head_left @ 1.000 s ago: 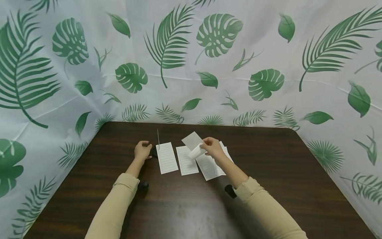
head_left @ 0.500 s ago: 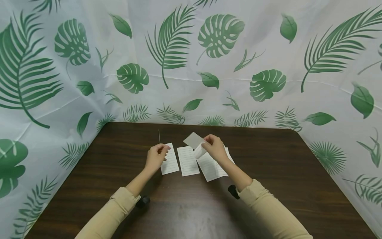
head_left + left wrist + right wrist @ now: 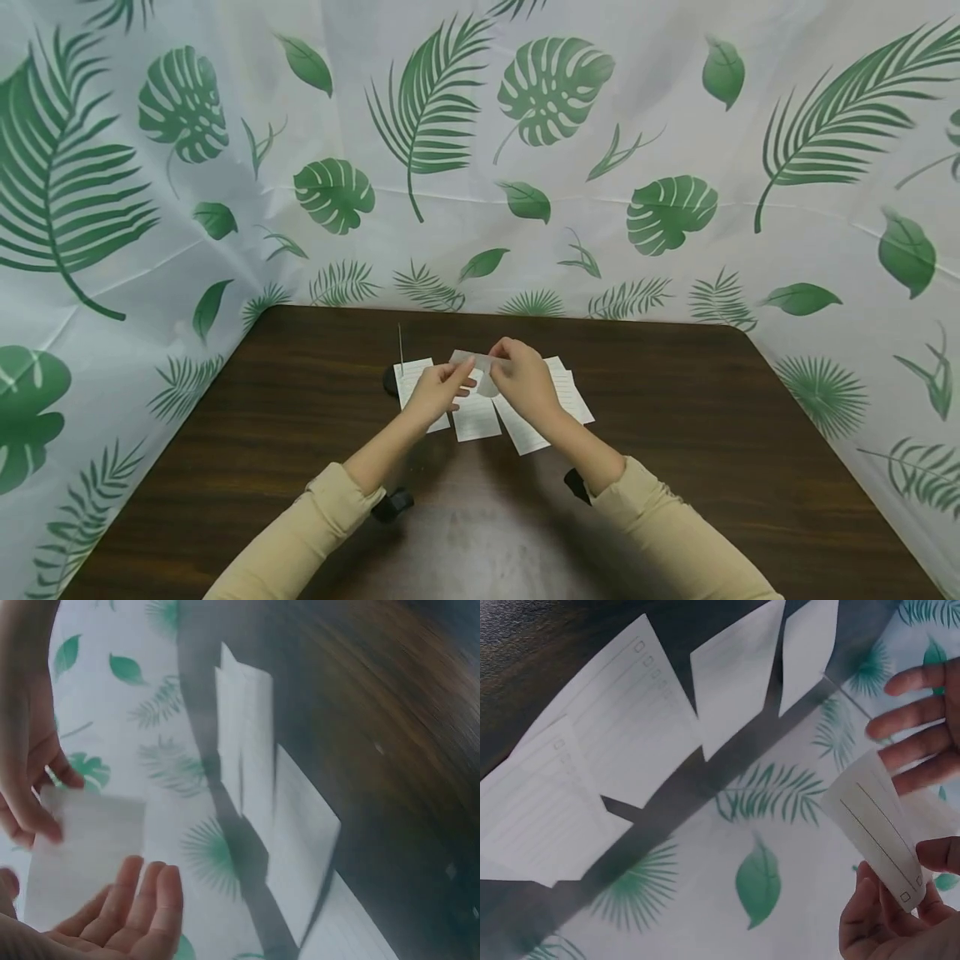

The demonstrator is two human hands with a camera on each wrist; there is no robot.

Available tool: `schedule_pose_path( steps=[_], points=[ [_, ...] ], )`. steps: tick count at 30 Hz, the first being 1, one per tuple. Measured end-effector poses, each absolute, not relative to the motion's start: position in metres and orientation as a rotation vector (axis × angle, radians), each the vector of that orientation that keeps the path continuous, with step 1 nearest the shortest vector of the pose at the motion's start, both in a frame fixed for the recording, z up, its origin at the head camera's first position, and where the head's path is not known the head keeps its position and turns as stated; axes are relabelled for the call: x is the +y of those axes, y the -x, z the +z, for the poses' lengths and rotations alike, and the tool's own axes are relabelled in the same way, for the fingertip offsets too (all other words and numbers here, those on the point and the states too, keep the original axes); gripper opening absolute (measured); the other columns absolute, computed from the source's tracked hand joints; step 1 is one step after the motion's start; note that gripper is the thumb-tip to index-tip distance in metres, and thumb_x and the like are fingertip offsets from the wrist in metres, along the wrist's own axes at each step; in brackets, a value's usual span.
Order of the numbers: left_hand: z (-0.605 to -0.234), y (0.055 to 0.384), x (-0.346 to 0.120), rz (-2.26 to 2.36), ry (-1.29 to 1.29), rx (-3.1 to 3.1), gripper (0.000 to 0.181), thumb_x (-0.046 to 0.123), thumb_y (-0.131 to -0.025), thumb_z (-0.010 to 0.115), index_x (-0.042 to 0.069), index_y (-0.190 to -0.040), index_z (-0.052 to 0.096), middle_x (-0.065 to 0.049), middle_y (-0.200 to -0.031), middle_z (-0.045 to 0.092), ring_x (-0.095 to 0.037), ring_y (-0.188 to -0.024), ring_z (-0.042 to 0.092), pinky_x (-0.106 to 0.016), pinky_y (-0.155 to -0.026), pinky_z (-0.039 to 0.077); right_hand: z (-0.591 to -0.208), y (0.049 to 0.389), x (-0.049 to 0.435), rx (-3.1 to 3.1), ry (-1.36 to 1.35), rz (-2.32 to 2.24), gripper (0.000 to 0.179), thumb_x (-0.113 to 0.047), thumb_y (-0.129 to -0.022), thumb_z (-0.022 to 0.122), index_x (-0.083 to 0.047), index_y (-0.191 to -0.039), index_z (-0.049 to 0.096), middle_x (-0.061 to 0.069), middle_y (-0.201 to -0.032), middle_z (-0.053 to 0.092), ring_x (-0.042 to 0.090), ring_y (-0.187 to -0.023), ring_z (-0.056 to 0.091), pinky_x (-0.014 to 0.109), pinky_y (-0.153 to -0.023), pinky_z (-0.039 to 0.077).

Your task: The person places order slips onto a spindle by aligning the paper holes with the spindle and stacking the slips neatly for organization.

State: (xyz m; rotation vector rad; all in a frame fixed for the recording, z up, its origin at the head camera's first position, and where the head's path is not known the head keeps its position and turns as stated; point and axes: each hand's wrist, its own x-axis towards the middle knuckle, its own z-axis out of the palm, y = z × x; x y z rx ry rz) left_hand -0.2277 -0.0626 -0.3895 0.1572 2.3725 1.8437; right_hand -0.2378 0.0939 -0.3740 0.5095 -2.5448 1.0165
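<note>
My right hand (image 3: 525,383) pinches a small lined note sheet (image 3: 870,825) with printed checkboxes, held up above the table. In the right wrist view that sheet bends, its lined face showing. My left hand (image 3: 435,393) is at the sheet's other end. Its fingers (image 3: 166,900) are straight and overlap the sheet's lower part in the left wrist view. Below both hands, more lined note sheets (image 3: 477,421) lie spread on the table. Behind the leftmost note sheet (image 3: 411,377) stands a bill spike (image 3: 401,346), a thin upright rod with a black base.
The dark wooden table (image 3: 675,433) has rounded far corners. A white curtain (image 3: 585,275) printed with green leaves hangs behind it and along the sides. On the right, several sheets (image 3: 573,398) overlap one another.
My left hand has moved right from beside the spike's base, across the leftmost sheet, to the held sheet. My right hand still pinches that sheet and has shifted slightly left.
</note>
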Motion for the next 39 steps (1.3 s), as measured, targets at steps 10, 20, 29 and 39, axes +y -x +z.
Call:
schedule_pose_path(
  steps=[10,20,29,39],
  points=[
    [-0.379,0.226,-0.046,2.041,0.046,2.222,0.056,0.040,-0.101,0.036,-0.009,-0.118,0.057,-0.023,-0.125,0.059,-0.037,-0.117,0.056,-0.047,-0.090,0.054,-0.374,0.226,0.080,-2.237,-0.766,0.243,0.013,-0.004,-0.075,0.072,-0.006,-0.085,0.064,0.006,-0.081,0.064,0.023,-0.073,0.059,0.033,-0.057,0.047],
    [-0.377,0.228,-0.049,2.102,0.124,2.206,0.040,0.020,-0.098,0.041,0.013,-0.058,0.041,0.005,-0.062,0.045,-0.007,-0.065,0.049,-0.041,-0.086,0.056,-0.375,0.221,0.082,-2.267,-0.794,0.307,0.028,-0.027,-0.076,0.078,-0.007,-0.089,0.063,0.006,-0.088,0.063,0.024,-0.081,0.059,0.036,-0.063,0.050],
    [-0.375,0.227,-0.057,2.139,0.069,2.250,0.032,0.017,-0.099,0.039,0.002,-0.075,0.054,0.000,-0.076,0.054,-0.011,-0.073,0.056,-0.044,-0.089,0.055,-0.380,0.229,0.100,-2.420,-0.675,0.686,0.042,-0.027,-0.080,0.076,-0.001,-0.109,0.058,0.014,-0.105,0.060,0.031,-0.094,0.055,0.042,-0.082,0.050],
    [-0.365,0.230,-0.071,2.068,-0.079,2.353,0.034,0.016,-0.099,0.040,-0.010,-0.102,0.061,-0.012,-0.086,0.063,-0.005,-0.073,0.056,-0.035,-0.082,0.057,-0.380,0.233,0.119,-2.699,-0.560,1.395,0.046,-0.023,-0.090,0.064,-0.001,-0.127,0.046,0.015,-0.103,0.059,0.024,-0.088,0.056,0.033,-0.074,0.050]
  ],
)
